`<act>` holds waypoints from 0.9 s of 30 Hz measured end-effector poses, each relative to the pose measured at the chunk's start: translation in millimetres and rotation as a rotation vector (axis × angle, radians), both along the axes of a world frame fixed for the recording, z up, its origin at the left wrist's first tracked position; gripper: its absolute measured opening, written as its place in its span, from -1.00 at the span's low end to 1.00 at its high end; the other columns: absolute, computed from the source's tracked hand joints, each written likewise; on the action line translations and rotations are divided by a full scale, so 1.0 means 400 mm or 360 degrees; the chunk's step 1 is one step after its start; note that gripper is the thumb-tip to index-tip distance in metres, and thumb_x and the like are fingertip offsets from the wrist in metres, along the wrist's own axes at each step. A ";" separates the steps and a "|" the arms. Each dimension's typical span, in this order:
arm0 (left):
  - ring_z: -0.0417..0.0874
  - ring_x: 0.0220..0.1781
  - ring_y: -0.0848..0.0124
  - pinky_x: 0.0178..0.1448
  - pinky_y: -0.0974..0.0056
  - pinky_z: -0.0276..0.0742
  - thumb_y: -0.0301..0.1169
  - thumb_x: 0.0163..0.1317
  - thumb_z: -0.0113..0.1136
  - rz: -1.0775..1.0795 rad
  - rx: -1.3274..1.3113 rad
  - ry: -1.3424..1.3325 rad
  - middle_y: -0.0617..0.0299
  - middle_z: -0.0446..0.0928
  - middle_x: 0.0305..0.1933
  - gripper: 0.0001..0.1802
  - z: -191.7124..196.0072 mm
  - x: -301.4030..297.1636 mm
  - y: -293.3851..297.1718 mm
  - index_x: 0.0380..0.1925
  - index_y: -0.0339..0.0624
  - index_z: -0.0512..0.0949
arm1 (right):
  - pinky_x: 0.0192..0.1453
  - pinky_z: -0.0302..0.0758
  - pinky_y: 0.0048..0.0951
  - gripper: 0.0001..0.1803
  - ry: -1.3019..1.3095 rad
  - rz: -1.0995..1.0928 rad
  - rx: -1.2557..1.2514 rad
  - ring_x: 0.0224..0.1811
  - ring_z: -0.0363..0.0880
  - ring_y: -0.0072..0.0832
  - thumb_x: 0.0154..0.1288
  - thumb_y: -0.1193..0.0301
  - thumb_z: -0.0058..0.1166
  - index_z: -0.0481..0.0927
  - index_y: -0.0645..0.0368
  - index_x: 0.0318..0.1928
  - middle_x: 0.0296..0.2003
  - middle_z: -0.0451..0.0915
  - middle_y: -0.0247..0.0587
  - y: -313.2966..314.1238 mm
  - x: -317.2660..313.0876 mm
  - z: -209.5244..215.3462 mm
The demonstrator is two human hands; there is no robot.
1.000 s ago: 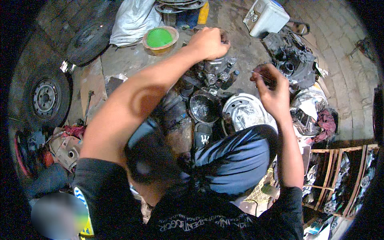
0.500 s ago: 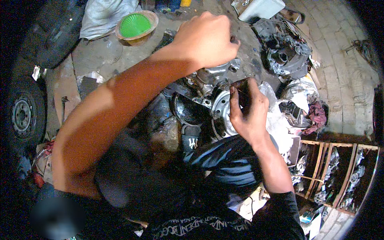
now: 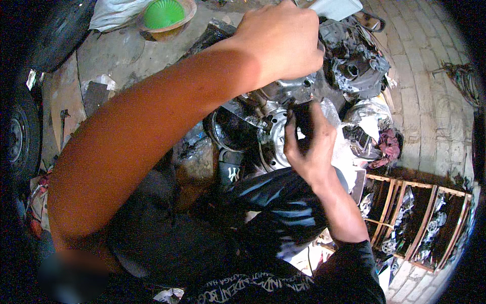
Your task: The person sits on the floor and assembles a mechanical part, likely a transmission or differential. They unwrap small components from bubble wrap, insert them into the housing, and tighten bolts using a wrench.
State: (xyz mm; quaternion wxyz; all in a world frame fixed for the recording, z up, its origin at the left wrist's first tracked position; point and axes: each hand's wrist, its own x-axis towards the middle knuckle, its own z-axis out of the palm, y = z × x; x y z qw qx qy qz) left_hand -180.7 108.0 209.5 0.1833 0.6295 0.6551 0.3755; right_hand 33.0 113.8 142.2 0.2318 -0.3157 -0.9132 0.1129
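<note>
My left hand [image 3: 283, 43] is raised in a closed fist over the metal engine part [image 3: 286, 91] on the floor ahead. Its fingertips face away, so whatever it grips is hidden. Lower and nearer, my right hand [image 3: 315, 139] has its fingers curled toward the thumb, the fingertips dark with grime or shadow. What lies between them is too dark to make out. Just left of that hand is a silver wheel rim [image 3: 267, 147], beside a round black part [image 3: 230, 133].
A greasy gearbox-like casing [image 3: 357, 71] lies at the far right, near a dark red rag [image 3: 389, 144]. A green bowl [image 3: 164, 14] sits far left. A wooden rack [image 3: 400, 213] of metal parts is at right; a tyre [image 3: 24, 134] at left.
My left fist has moved a little to the right. The right hand stays low near the rim, its fingers slightly shifted. The whole view has shifted somewhat.
</note>
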 end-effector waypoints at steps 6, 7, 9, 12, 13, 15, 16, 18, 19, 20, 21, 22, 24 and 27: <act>0.74 -0.16 -0.23 0.01 -0.10 0.68 -0.34 0.10 0.24 0.0006 -0.0014 -0.0025 -0.42 0.64 -0.30 -0.65 -0.002 0.005 -0.001 -0.33 -0.54 0.67 | -0.32 0.57 -0.10 -0.84 0.0015 -0.0075 -0.0077 -0.40 0.68 0.08 0.22 0.60 0.18 0.44 0.27 -0.25 -0.46 0.62 0.13 -0.004 -0.005 0.001; 0.74 -0.16 -0.23 0.01 -0.10 0.68 -0.34 0.10 0.24 0.0013 -0.0001 -0.0012 -0.42 0.64 -0.30 -0.65 -0.003 0.006 0.001 -0.33 -0.54 0.67 | -0.33 0.56 -0.10 -0.84 -0.0071 -0.0049 -0.0086 -0.41 0.68 0.08 0.23 0.59 0.18 0.44 0.27 -0.25 -0.46 0.61 0.13 -0.005 -0.001 -0.007; 0.74 -0.16 -0.23 0.01 -0.10 0.68 -0.34 0.10 0.25 0.0014 0.0001 0.0004 -0.41 0.64 -0.29 -0.65 0.002 0.004 -0.005 -0.34 -0.53 0.67 | -0.34 0.56 -0.08 -0.84 0.0081 -0.0140 -0.0078 -0.44 0.67 0.08 0.24 0.58 0.17 0.45 0.28 -0.24 -0.47 0.61 0.13 0.005 -0.006 0.005; 0.74 -0.16 -0.23 0.01 -0.10 0.68 -0.33 0.08 0.26 0.0038 0.0042 0.0006 -0.40 0.65 -0.29 -0.64 0.003 0.005 -0.006 -0.35 -0.53 0.67 | -0.36 0.56 -0.08 -0.83 0.0181 -0.0134 -0.0005 -0.45 0.68 0.08 0.24 0.56 0.19 0.44 0.29 -0.24 -0.48 0.62 0.14 0.016 -0.008 0.001; 0.74 -0.16 -0.23 0.01 -0.10 0.68 -0.33 0.08 0.26 0.0059 0.0063 0.0024 -0.40 0.65 -0.29 -0.64 0.002 0.010 -0.005 -0.36 -0.53 0.67 | -0.35 0.56 -0.07 -0.81 0.0013 -0.0199 -0.0128 -0.43 0.68 0.11 0.24 0.54 0.20 0.42 0.28 -0.26 -0.49 0.62 0.16 -0.003 0.001 0.001; 0.74 -0.17 -0.24 0.01 -0.10 0.68 -0.32 0.07 0.27 0.0117 0.0100 0.0083 -0.41 0.65 -0.29 -0.63 -0.006 0.019 -0.007 -0.36 -0.54 0.67 | -0.35 0.55 -0.06 -0.80 0.0057 -0.0100 -0.0093 -0.42 0.68 0.13 0.23 0.53 0.21 0.41 0.26 -0.28 -0.50 0.61 0.18 -0.008 -0.009 -0.009; 0.74 -0.17 -0.24 0.00 -0.11 0.67 -0.32 0.06 0.27 0.0130 0.0104 0.0096 -0.41 0.64 -0.29 -0.63 -0.008 0.019 -0.005 -0.37 -0.54 0.67 | -0.35 0.56 -0.05 -0.81 0.0049 -0.0169 -0.0105 -0.41 0.68 0.14 0.23 0.54 0.20 0.41 0.26 -0.28 -0.50 0.61 0.17 -0.004 -0.008 -0.003; 0.74 -0.17 -0.24 0.00 -0.11 0.67 -0.31 0.05 0.27 0.0127 0.0091 0.0096 -0.41 0.64 -0.30 -0.63 -0.010 0.018 0.005 -0.38 -0.54 0.67 | -0.35 0.56 -0.03 -0.81 0.0158 -0.0244 -0.0043 -0.43 0.67 0.14 0.23 0.55 0.19 0.41 0.27 -0.27 -0.50 0.61 0.16 0.004 -0.015 0.007; 0.73 -0.17 -0.24 0.00 -0.11 0.67 -0.32 0.05 0.27 0.0116 0.0069 0.0078 -0.42 0.64 -0.30 -0.63 -0.013 0.018 0.010 -0.38 -0.54 0.67 | -0.35 0.56 -0.03 -0.81 0.0149 -0.0207 -0.0016 -0.43 0.67 0.14 0.23 0.56 0.19 0.41 0.28 -0.27 -0.50 0.61 0.16 0.003 -0.012 0.002; 0.73 -0.17 -0.24 0.00 -0.11 0.67 -0.31 0.05 0.27 0.0128 0.0078 0.0085 -0.42 0.64 -0.30 -0.63 -0.018 0.020 0.012 -0.38 -0.53 0.67 | -0.35 0.56 -0.04 -0.81 0.0083 -0.0167 -0.0058 -0.44 0.66 0.14 0.23 0.57 0.18 0.41 0.28 -0.25 -0.50 0.61 0.16 0.001 -0.005 -0.004; 0.73 -0.17 -0.24 0.00 -0.11 0.67 -0.30 0.06 0.28 0.0140 0.0093 0.0099 -0.42 0.64 -0.30 -0.63 -0.017 0.019 0.012 -0.39 -0.53 0.67 | -0.35 0.56 -0.04 -0.80 0.0026 -0.0126 -0.0092 -0.44 0.66 0.14 0.23 0.57 0.18 0.40 0.29 -0.24 -0.50 0.62 0.16 0.000 -0.002 -0.007; 0.73 -0.17 -0.25 0.00 -0.11 0.67 -0.30 0.06 0.29 0.0152 0.0109 0.0114 -0.42 0.64 -0.30 -0.63 -0.015 0.017 0.013 -0.39 -0.53 0.67 | -0.34 0.56 -0.04 -0.78 0.0029 -0.0161 -0.0135 -0.44 0.66 0.14 0.22 0.57 0.19 0.39 0.29 -0.22 -0.48 0.61 0.19 -0.003 -0.005 -0.003; 0.73 -0.17 -0.25 0.00 -0.11 0.67 -0.28 0.08 0.30 0.0118 0.0084 0.0118 -0.41 0.64 -0.30 -0.61 -0.009 0.015 0.009 -0.38 -0.53 0.66 | -0.34 0.56 -0.04 -0.78 0.0111 -0.0147 -0.0067 -0.43 0.66 0.15 0.22 0.57 0.18 0.39 0.29 -0.23 -0.48 0.61 0.20 0.004 -0.009 0.001; 0.73 -0.17 -0.26 0.00 -0.11 0.67 -0.25 0.10 0.31 0.0125 0.0029 0.0117 -0.41 0.64 -0.28 -0.59 -0.005 0.017 0.005 -0.37 -0.53 0.66 | -0.35 0.55 -0.03 -0.81 0.0061 -0.0158 -0.0065 -0.42 0.65 0.16 0.25 0.58 0.16 0.39 0.29 -0.23 -0.47 0.61 0.19 -0.002 -0.005 0.000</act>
